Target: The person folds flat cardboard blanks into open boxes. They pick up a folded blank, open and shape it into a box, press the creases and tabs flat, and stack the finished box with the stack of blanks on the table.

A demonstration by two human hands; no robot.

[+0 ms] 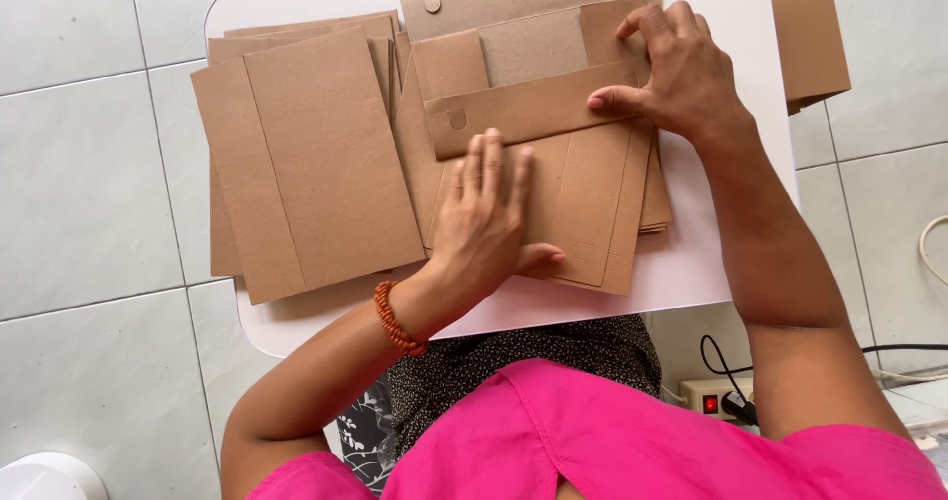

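Head view: brown envelope [553,179] lies mid white bench [691,263]. Left hand [486,219] flat, fingers spread, pressing the envelope's lower body, gripping nothing. Right hand [676,71] open, fingertips pinning the envelope's folded flap [523,110]. Card stack [306,164] left of the envelope; power strip [716,396] on floor below it.

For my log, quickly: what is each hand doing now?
Left hand: open, flat on the brown paper envelope.
Right hand: open, fingers pressing the folded flap; nothing gripped.
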